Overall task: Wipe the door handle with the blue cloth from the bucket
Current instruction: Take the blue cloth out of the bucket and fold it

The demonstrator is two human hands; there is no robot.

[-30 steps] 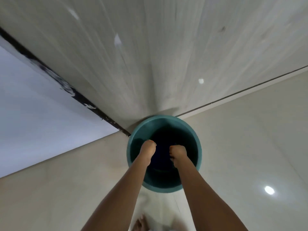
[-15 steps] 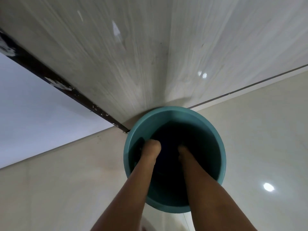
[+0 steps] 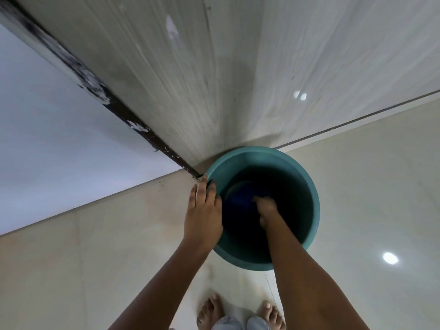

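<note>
A teal bucket [image 3: 307,182] stands on the tiled floor right against the foot of a pale wood-grain door [image 3: 214,79]. Inside it lies a dark blue cloth [image 3: 240,198]. My right hand [image 3: 265,208] is deep in the bucket with its fingers closed on the cloth. My left hand [image 3: 204,210] rests on the bucket's left rim, fingers laid over the edge. No door handle shows in this view.
A dark door frame strip [image 3: 100,91] runs diagonally at the left, with a white wall [image 3: 59,144] beside it. Glossy beige floor tiles [image 3: 369,198] surround the bucket. My bare feet [image 3: 240,313] stand just behind it.
My left hand has come out of the bucket and now lies on its left rim. My right hand stays inside on the cloth. The camera has drawn closer.
</note>
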